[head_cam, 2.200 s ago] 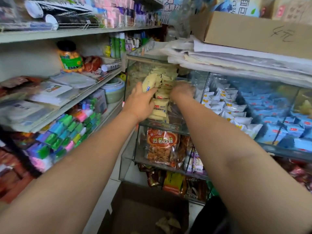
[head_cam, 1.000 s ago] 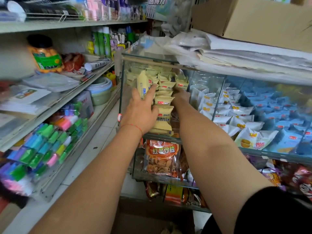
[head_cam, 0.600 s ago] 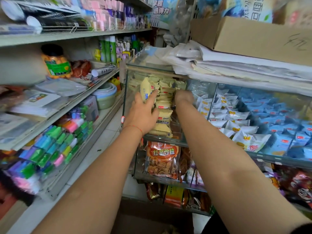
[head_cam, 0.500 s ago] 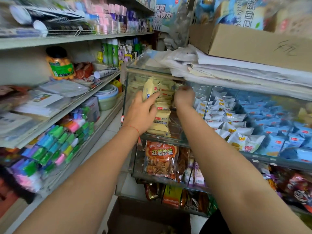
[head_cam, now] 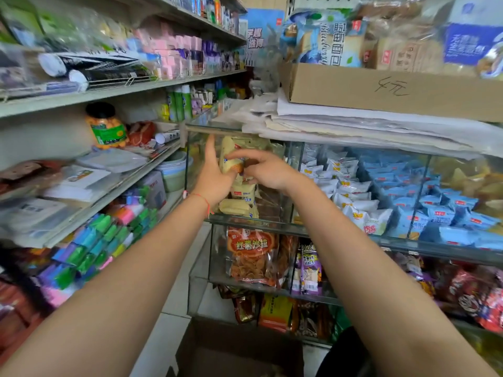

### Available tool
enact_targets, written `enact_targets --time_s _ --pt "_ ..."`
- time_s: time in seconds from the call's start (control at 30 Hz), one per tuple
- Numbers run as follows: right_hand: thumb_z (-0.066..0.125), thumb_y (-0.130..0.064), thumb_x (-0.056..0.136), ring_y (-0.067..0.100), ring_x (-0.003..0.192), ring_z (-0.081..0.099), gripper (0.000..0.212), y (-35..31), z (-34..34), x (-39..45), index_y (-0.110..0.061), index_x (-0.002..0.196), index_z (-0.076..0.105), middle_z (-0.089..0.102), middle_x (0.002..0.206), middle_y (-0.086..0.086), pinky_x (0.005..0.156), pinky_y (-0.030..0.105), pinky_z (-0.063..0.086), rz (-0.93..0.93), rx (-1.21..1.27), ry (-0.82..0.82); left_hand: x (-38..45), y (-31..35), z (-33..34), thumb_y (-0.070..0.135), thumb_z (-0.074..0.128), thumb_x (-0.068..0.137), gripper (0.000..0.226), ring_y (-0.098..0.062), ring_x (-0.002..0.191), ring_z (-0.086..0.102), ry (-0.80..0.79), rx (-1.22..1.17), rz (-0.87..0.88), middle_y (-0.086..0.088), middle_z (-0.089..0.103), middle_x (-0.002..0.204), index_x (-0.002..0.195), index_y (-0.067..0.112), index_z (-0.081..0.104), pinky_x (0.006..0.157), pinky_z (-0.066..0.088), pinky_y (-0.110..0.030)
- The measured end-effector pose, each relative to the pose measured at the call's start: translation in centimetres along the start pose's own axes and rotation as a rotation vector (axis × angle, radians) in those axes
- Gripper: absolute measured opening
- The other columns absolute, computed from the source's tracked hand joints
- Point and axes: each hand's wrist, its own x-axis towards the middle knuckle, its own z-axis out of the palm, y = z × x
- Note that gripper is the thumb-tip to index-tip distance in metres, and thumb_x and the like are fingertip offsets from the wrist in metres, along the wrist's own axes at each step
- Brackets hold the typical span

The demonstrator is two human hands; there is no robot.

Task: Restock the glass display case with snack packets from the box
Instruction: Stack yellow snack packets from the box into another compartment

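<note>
Two hands meet at the glass display case: our left hand and right hand pinch one yellow snack packet, at twelve o'clock above the stacked packets.

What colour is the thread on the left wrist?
Red. The thread circles the wrist just below the left hand; the head view shows it.

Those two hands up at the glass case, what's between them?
In the head view, a yellow packet sits between the left hand and right hand.
</note>
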Motion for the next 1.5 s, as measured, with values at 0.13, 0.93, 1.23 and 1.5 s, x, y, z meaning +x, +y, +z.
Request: enact_targets --time_s 0.13,0.93,1.23,1.5 --pt "0.041 0.008 0.084 0.008 0.064 0.052 0.054 -0.4 0.1 -0.3 -0.027 0.116 0.066 0.055 0.122 -0.006 0.065 0.024 0.047 0.036 -0.073 0.011 0.1 0.3 0.1 0.007 0.062 0.092 0.091 0.012 0.081 0.055 -0.036 -0.001 0.006 -0.003 0.043 0.147 0.155 0.031 0.002 0.071 0.059 -0.027" --pt "0.035 -0.015 0.097 0.037 0.139 0.024 0.048 12.3 2.9 9.8 -0.01 0.145 0.037 0.031 0.149 0.024 0.108 0.041 0.033 0.632 -0.672 0.291 -0.5 -5.6 0.0 0.042 0.037 0.095 0.049 -0.023 0.126 0.04 -0.112 0.89 0.192 -0.006 0.05 0.137 0.133 0.016 0.05 0.102 0.032 -0.037" --pt "0.037 -0.002 0.1 0.031 0.142 0.022 0.055 13.1 3.0 10.6 -0.004 0.151 0.018 0.018 0.155 0.019 0.099 0.015 0.028 0.667 -0.542 0.215 -0.5 -5.9 0.0 0.042 0.035 0.095 0.047 -0.022 0.124 0.041 -0.097 0.895 0.199 -0.006 0.051 0.133 0.132 0.016 0.051 0.101 0.033 -0.037" --pt "0.044 -0.029 0.095 0.037 0.142 0.025 0.059 19.7 2.7 16.1 -0.025 0.151 0.025 0.013 0.158 0.02 0.108 0.032 0.031 0.642 -0.468 0.254 -0.5 -6.1 0.0 0.043 0.036 0.095 0.047 -0.022 0.123 0.04 -0.089 0.895 0.205 -0.005 0.051 0.132 0.13 0.016 0.052 0.101 0.031 -0.036"
